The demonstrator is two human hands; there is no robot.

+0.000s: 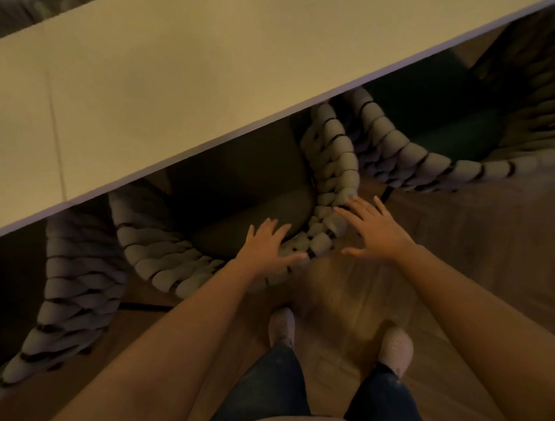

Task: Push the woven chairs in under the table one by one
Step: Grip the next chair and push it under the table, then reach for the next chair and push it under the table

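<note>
A chair with a thick grey woven backrest (164, 261) and a dark seat cushion (248, 217) stands in front of me, its front part under the white table (171, 88). My left hand (268, 245) lies with straight fingers on the curved back rim. My right hand (373, 229) is spread flat at the rim's right end, fingertips at the weave. A second woven chair (403, 155) sits to the right, partly under the table, and a third woven chair (74, 286) is at the left.
The table edge runs diagonally from lower left to upper right. A wooden floor (476, 250) spreads below and to the right. My two feet in light shoes (282, 326) stand just behind the middle chair.
</note>
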